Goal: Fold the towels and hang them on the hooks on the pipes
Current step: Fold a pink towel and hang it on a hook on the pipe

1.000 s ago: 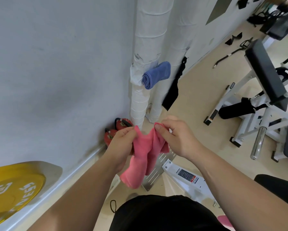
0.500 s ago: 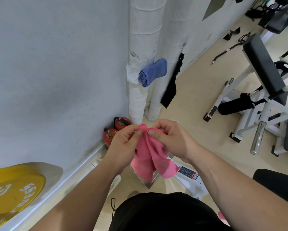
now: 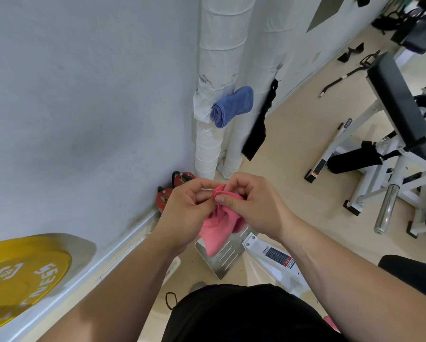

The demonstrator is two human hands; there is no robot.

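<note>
As the two hands sit close together at centre, the left hand [image 3: 184, 208] and right hand [image 3: 253, 208] each pinch the top edge of the pink towel [image 3: 219, 228] between thumb and forefinger. Its bunched body hangs toward 6 o'clock. At 12 o'clock from the hands, a folded blue towel [image 3: 232, 106] hangs on the nearer white pipe [image 3: 219, 58], with a black strap [image 3: 258, 127] at its 3 o'clock.

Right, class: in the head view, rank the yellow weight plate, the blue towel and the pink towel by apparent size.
1. yellow weight plate: largest, though near the camera.
2. blue towel and pink towel: alike; the pink one is bunched, partly behind the left hand and right hand, so unranked.
</note>
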